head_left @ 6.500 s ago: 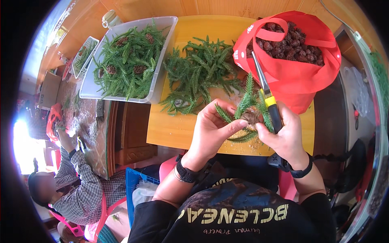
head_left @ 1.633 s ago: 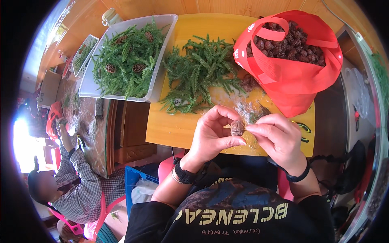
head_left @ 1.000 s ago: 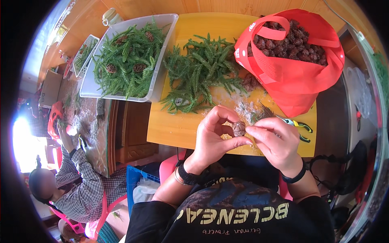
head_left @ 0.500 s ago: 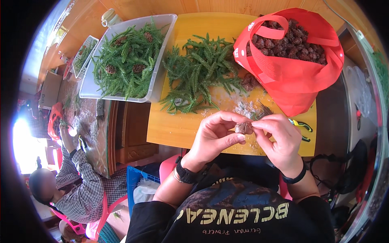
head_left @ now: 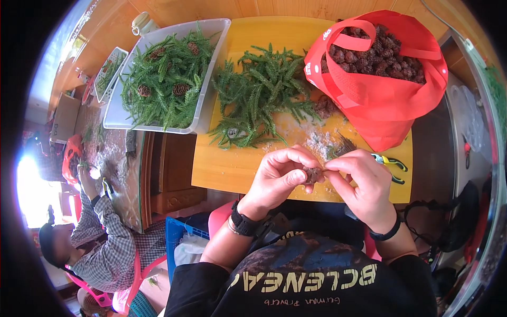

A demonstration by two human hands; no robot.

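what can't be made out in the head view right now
In the head view:
Brown cone: partly covered by the left hand.
Any piece the right hand pinches: too small to tell.
Pliers: far end hidden behind the right hand.
Red bag: lower contents hidden by its sides.

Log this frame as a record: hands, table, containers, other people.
Left hand: holds a brown pinecone, thumb against it
Right hand: fingertips at the pinecone's right edge; exact grip unclear
Table: loose green sprigs, pliers partly behind the right hand
Plastic bin: sprigs and pinecones
Red bag: filled with more pinecones
Other person: checked shirt, seated at left
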